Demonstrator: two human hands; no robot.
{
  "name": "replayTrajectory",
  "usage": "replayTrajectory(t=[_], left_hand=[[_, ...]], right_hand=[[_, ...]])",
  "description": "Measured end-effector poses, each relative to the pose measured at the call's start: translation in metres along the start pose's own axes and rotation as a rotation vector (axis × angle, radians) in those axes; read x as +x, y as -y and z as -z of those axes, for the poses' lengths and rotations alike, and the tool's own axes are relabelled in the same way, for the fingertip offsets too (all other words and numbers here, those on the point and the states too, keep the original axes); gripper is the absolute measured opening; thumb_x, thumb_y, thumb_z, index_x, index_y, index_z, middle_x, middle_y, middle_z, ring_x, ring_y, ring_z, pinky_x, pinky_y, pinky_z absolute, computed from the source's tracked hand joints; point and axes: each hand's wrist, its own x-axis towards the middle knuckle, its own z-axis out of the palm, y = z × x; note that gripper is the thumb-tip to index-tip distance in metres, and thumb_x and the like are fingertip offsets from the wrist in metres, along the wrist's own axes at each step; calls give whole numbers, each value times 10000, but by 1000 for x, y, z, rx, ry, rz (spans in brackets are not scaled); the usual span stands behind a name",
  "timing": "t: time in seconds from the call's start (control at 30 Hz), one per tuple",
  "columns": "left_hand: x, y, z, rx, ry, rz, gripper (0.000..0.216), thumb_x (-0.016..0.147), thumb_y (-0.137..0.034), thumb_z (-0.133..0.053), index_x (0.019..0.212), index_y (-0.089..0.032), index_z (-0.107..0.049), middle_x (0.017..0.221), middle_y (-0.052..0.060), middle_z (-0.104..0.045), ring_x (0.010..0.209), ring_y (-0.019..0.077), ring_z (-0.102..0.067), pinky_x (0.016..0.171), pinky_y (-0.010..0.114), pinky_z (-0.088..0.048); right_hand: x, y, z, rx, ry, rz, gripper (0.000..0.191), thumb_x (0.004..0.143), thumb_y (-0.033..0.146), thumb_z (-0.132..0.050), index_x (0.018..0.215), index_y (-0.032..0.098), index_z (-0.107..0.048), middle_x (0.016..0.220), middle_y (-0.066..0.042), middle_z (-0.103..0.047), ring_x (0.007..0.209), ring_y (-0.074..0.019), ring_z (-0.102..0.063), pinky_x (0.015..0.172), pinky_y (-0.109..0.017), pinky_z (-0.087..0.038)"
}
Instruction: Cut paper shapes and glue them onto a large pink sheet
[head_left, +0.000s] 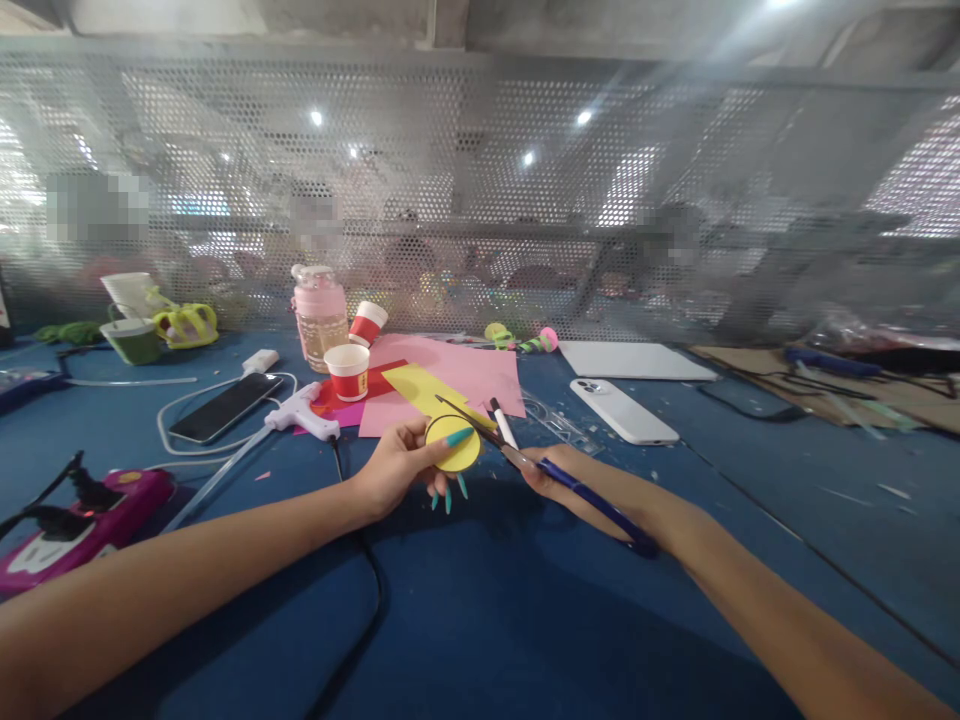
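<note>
My left hand (401,465) pinches a round yellow paper disc (453,446) between thumb and fingers, just above the blue table. My right hand (581,490) is closed around the blue handles of a pair of scissors (525,458). The scissor blades point left and reach the upper right edge of the disc. A black-and-white marker (503,423) lies right behind the blades. Sheets of pink, yellow and red paper (457,375) lie spread behind the disc.
A red and white paper cup (348,372), a second tilted cup (367,323) and a pink bottle (319,315) stand at the back. A white glue gun (304,413), a black phone (225,407), a white phone (622,410) and cables lie around. A perforated metal screen (480,190) closes the far side.
</note>
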Motion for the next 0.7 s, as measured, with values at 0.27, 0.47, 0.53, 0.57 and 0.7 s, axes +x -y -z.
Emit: replayTrajectory(t=[0.27,0.47,0.53,0.57,0.7], left_hand=[[0,0,1,10,-9,10,399,558,-397,-778,709,-122,-531,451,-29,-586,311,66,-519,310,129,-391],[0,0,1,15,-10,12,367,577,-368,-768,730,-113,-554,454,-30,-581,316,65,-515,316,139,-385],[0,-1,0,14,-10,16,358,577,-358,-769,726,-108,-561,456,-30,-581,315,60,-510,316,136,-376],[0,-1,0,16,-13,18,355,575,-355,-771,720,-106,-565,458,-29,-581,311,57,-505,313,134,-368],[0,-2,0,14,-41,25,367,542,-359,-785,691,-104,-569,465,-27,-586,293,48,-484,299,134,-343]], right_hand=[[0,-4,0,-10,11,12,645,723,806,-127,632,198,-325,589,33,-306,533,-102,-234,488,-258,-244],[-2,1,3,8,33,-15,623,740,789,-148,633,198,-312,599,28,-289,544,-108,-224,498,-273,-225],[-4,1,3,3,40,-33,625,736,793,-147,633,197,-309,603,28,-286,545,-108,-224,500,-274,-223],[-4,1,3,1,45,-38,627,736,793,-144,638,197,-314,606,27,-288,547,-108,-226,502,-273,-224],[-4,-1,3,-16,61,-46,640,733,796,-119,651,195,-325,607,28,-305,552,-108,-231,508,-265,-233]])
